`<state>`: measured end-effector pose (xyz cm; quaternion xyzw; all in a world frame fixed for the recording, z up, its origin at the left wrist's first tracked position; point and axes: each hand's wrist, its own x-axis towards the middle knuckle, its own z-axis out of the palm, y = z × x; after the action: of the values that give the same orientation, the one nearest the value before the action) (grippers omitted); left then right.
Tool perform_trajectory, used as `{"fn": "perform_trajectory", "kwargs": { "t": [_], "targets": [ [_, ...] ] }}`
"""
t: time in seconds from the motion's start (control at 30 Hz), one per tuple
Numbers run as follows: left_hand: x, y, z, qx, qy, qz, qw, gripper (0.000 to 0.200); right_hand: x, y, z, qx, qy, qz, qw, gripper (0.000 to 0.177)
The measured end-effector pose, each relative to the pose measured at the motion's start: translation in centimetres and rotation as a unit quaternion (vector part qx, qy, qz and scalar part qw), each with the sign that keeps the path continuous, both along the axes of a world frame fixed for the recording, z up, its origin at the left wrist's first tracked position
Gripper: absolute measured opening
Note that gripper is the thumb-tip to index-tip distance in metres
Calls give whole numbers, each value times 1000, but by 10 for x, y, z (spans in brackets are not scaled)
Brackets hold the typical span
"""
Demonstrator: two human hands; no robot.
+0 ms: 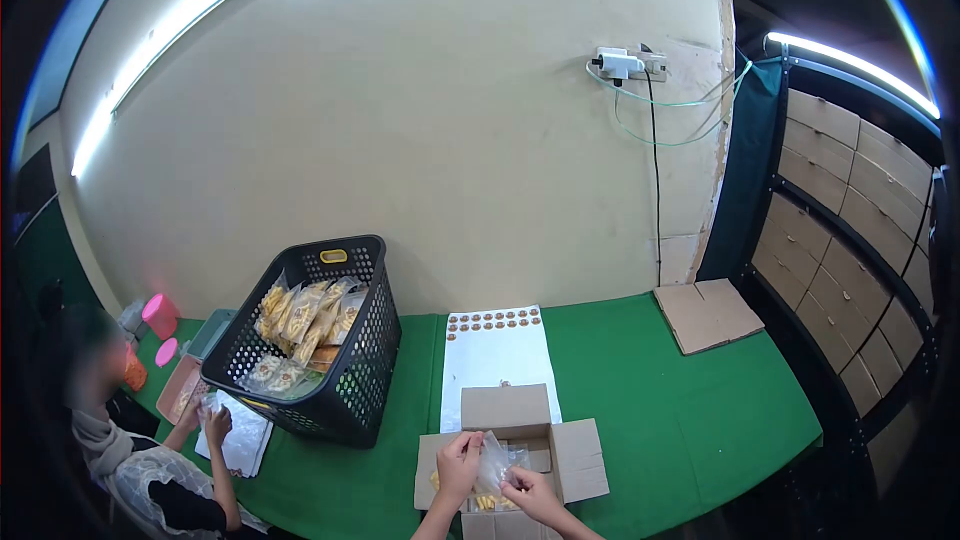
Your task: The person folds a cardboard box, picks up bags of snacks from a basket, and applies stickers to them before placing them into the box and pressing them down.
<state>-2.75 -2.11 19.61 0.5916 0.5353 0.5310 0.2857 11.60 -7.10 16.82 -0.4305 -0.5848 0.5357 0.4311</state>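
The person reaches forward with two bare forearms, the left forearm (436, 519) slanting up and inward, the right forearm (582, 528) coming across toward the left at a lower slant. The bare left hand (458, 465) sits higher and a little farther out, fingers curled over, the thumb and fingertips brought together in a pinch. The bare right hand (532, 497) is lower and closer to the body, its fingers bent and aimed leftward, also pinching. Both hands are near each other yet apart, the fingertips turned inward.
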Motion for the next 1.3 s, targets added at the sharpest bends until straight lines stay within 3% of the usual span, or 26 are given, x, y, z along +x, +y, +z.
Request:
{"fn": "perform_trajectory", "kwargs": {
  "t": [0.13,0.17,0.23,0.3,0.43,0.57,0.67,0.8,0.83,0.9,1.0,1.07,1.1,1.2,1.3],
  "targets": [
    [-10,1,-18,-111,-200,-169,959,24,15,3,-5,-114,214,-39,969,20],
    [-19,-1,-22,-192,-201,-226,934,29,22,6,-2,-141,271,-37,952,22],
    [-26,-11,-37,-243,-131,-234,932,29,40,16,4,-192,378,-37,905,26],
    [-32,-23,-39,-263,-104,-267,921,32,56,26,2,-184,392,-55,900,28],
    [-35,-37,-40,-311,-311,-264,858,42,58,32,-10,-210,448,-63,867,30],
    [-29,-42,-42,-352,-345,-230,839,58,52,40,-26,-262,545,-19,796,31],
    [-24,-47,-45,-365,-399,-272,796,56,56,40,-25,-225,538,15,812,33],
    [-17,-40,-36,-283,-378,-189,861,51,72,33,-25,-214,472,-73,852,24],
    [-15,-39,-31,-267,-377,-160,872,49,74,30,-31,-204,429,-116,872,14],
    [-11,-35,-31,-228,-381,-130,887,42,76,22,-35,-219,301,-150,916,12],
    [-1,-35,-37,-147,-244,-48,957,28,73,11,-53,-207,191,-206,937,23],
    [3,-39,-20,-73,-60,-24,995,20,60,1,-46,-189,142,-248,939,28],
    [5,-40,-13,-35,34,-12,999,17,57,-2,-41,-204,166,-190,946,36],
    [13,-36,-15,97,157,-50,982,10,52,-6,-8,-285,312,-26,906,39],
    [24,-45,-18,105,241,-153,953,16,49,-2,-9,-301,264,64,914,38]
  ]
}}
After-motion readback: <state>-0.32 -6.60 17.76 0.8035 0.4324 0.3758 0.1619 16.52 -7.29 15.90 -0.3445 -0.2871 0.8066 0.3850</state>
